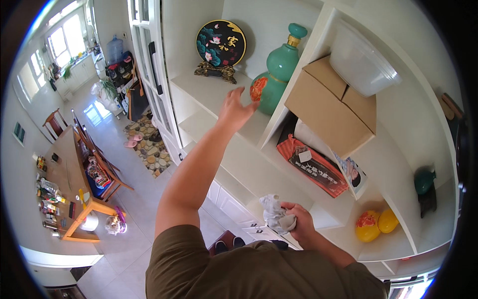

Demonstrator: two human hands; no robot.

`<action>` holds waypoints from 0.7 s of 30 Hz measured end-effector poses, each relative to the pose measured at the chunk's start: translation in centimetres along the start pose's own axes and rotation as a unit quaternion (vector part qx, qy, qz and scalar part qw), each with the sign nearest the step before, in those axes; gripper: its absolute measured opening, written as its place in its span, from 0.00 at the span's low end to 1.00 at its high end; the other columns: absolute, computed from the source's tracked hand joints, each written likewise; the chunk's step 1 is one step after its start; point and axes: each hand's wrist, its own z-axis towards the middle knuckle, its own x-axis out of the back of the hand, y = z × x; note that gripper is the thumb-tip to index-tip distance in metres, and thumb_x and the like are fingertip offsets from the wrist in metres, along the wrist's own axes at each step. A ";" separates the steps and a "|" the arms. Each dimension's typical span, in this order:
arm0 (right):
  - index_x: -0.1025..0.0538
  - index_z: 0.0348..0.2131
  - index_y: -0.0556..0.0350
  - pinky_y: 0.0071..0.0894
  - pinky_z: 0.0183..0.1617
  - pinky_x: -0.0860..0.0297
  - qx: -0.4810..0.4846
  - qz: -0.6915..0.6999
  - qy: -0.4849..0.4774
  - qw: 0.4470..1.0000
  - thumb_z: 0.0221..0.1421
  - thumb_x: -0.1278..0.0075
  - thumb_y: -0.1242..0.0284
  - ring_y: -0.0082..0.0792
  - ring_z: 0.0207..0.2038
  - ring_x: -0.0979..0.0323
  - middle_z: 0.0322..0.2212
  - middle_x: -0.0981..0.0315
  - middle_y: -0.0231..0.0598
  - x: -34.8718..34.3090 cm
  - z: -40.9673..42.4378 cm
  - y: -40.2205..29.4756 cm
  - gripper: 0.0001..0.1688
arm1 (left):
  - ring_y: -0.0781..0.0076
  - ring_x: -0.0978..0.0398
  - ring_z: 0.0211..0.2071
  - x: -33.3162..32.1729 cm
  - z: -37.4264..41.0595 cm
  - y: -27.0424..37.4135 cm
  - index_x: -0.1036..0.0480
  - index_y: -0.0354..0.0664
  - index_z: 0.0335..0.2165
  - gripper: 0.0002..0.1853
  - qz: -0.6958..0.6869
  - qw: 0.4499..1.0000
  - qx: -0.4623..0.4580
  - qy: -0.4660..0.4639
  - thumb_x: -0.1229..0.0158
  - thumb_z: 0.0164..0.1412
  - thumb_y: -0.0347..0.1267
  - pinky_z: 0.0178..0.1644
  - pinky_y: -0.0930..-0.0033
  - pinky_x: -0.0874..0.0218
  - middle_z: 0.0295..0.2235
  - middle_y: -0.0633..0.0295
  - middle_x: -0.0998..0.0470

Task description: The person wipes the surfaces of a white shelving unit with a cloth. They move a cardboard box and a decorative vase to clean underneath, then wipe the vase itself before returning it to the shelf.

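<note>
My left hand [236, 109] reaches toward a green gourd-shaped vase [281, 67] with a red flower patch, gold neck ring and stopper. Its fingers are apart and hold nothing; whether they touch the vase I cannot tell. The vase stands on a white shelf [192, 91], against the divider on its right. Left of it, a round black decorative plate [221, 43] with painted lotus flowers and writing rests on a carved stand [216, 71]. Lower down, my right hand [301, 222] grips a crumpled pale grey cloth [277, 215] in front of the lower shelves.
Right of the divider, a cardboard box [332, 106] carries a clear plastic tub [362, 61]. Below are a red and black package [312, 164] and a photo print [353, 173]. A yellow gourd ornament [368, 226] lies lower right. My feet [228, 243] are on a dark red surface.
</note>
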 end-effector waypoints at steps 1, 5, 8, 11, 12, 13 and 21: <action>0.29 0.44 0.70 0.42 0.50 0.28 -0.003 -0.010 0.024 1.000 0.52 0.58 0.80 0.42 0.43 0.26 0.41 0.28 0.52 0.4 0.0 0.4 0.18 | 0.52 0.40 0.60 -0.5 1.4 0.5 0.43 0.38 0.60 0.45 0.002 1.000 0.010 -0.005 0.35 0.50 0.48 0.62 0.59 0.45 0.59 0.48 0.39; 0.29 0.43 0.70 0.43 0.47 0.27 -0.013 0.009 0.046 0.999 0.52 0.57 0.81 0.43 0.40 0.25 0.38 0.27 0.52 2.1 -0.1 1.5 0.17 | 0.51 0.44 0.63 -2.6 6.4 2.7 0.55 0.38 0.65 0.62 0.038 0.999 -0.012 -0.012 0.31 0.42 0.55 0.64 0.59 0.48 0.62 0.46 0.44; 0.29 0.42 0.72 0.44 0.48 0.27 -0.025 0.005 0.070 0.997 0.51 0.58 0.83 0.45 0.41 0.25 0.39 0.27 0.54 2.5 0.1 1.8 0.17 | 0.53 0.46 0.64 -3.3 8.4 4.6 0.60 0.39 0.66 0.68 0.038 0.998 -0.047 -0.019 0.30 0.37 0.58 0.67 0.53 0.56 0.64 0.47 0.47; 0.29 0.43 0.73 0.44 0.48 0.27 -0.030 0.010 0.068 0.997 0.51 0.58 0.84 0.46 0.42 0.25 0.40 0.27 0.54 3.0 0.1 2.0 0.18 | 0.54 0.48 0.65 -4.4 9.3 6.0 0.64 0.41 0.66 0.72 0.058 0.996 -0.063 -0.038 0.29 0.35 0.59 0.69 0.46 0.64 0.65 0.48 0.50; 0.29 0.43 0.73 0.44 0.48 0.27 -0.031 0.009 0.071 0.997 0.51 0.58 0.84 0.45 0.42 0.25 0.40 0.28 0.54 3.1 0.1 2.1 0.18 | 0.55 0.49 0.65 -4.9 9.8 6.0 0.65 0.42 0.66 0.73 0.071 0.994 -0.068 -0.045 0.29 0.34 0.59 0.69 0.43 0.67 0.65 0.48 0.51; 0.29 0.43 0.73 0.44 0.48 0.27 -0.033 0.008 0.074 0.997 0.51 0.58 0.83 0.45 0.42 0.25 0.40 0.28 0.54 3.0 0.0 2.1 0.18 | 0.56 0.50 0.66 -5.3 10.2 5.9 0.66 0.42 0.66 0.74 0.084 0.993 -0.073 -0.051 0.29 0.34 0.59 0.69 0.41 0.70 0.65 0.48 0.52; 0.28 0.43 0.70 0.34 0.43 0.27 -0.044 0.011 0.105 0.993 0.52 0.57 0.83 0.37 0.39 0.26 0.39 0.27 0.47 4.7 -0.3 2.9 0.17 | 0.49 0.39 0.59 -8.5 12.0 3.6 0.62 0.38 0.65 0.71 0.049 0.986 -0.150 0.048 0.28 0.34 0.55 0.66 0.33 0.67 0.55 0.44 0.35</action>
